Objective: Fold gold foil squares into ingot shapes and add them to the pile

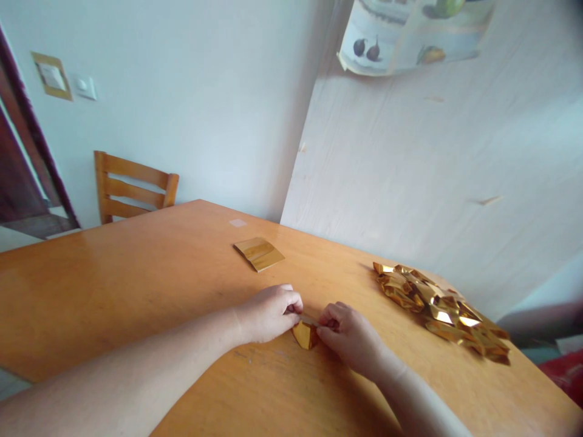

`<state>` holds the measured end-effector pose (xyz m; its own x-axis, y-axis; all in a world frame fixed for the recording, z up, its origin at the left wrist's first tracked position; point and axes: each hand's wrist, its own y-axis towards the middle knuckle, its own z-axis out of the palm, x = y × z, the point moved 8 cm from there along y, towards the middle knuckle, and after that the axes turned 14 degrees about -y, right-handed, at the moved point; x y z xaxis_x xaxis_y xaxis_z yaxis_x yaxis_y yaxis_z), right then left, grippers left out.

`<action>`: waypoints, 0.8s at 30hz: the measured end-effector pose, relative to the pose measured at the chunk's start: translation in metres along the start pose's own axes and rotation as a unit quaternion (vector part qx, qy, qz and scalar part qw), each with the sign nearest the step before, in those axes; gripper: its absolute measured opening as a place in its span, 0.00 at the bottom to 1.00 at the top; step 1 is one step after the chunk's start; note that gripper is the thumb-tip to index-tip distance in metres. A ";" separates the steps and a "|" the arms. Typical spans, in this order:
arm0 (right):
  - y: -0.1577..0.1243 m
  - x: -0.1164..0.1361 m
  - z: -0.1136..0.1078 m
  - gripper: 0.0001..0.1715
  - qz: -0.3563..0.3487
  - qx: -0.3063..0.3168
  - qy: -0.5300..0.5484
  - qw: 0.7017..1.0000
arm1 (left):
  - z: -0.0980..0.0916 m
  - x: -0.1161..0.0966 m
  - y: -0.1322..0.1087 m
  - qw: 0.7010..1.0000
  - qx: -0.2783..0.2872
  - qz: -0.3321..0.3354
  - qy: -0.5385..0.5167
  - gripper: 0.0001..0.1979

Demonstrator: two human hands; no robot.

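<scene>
Both hands are mid-fold on a small gold foil piece lying on the smooth wooden worktop. The left hand and right hand each pinch it from their own side, fingertips closed on its edges. A crease seems to be being set, and sharpening it would call for firm, even pressure, since the slick metallic sheet looks springy. A flat stack of gold sheets lies beyond, and a crinkled, glinting heap of folded gold pieces sits to the right.

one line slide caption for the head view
Left hand and right hand pinch a gold foil piece over a wooden table, folded gold pieces heaped nearby.
</scene>
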<state>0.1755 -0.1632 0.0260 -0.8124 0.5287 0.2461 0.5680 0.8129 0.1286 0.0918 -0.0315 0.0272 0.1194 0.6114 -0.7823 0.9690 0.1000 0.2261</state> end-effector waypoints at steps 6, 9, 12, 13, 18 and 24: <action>-0.002 0.003 -0.001 0.04 -0.006 0.004 -0.023 1.000 | 0.002 -0.004 -0.001 1.000 0.013 -0.005 0.005 0.08; -0.003 0.006 -0.003 0.05 -0.014 0.004 -0.029 0.999 | 0.003 -0.004 -0.002 1.000 0.017 -0.002 0.009 0.09; -0.005 0.010 -0.006 0.06 -0.028 0.001 -0.037 0.999 | 0.005 -0.004 -0.002 1.000 0.019 0.000 0.015 0.09; -0.005 0.011 -0.006 0.06 -0.034 0.001 -0.040 0.999 | 0.005 -0.005 -0.002 1.000 0.018 -0.001 0.016 0.09; -0.007 0.015 -0.007 0.07 -0.053 0.004 -0.041 0.998 | 0.005 -0.011 -0.004 1.000 0.017 0.002 0.019 0.09; -0.009 0.018 -0.007 0.09 -0.076 0.003 -0.037 0.996 | 0.004 -0.018 -0.005 0.996 0.030 0.045 0.064 0.10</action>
<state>0.1566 -0.1628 0.0361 -0.8966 0.4154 0.1533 0.4369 0.8862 0.1541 0.0859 -0.0465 0.0383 0.1806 0.7116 -0.6790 0.9673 -0.0035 0.2535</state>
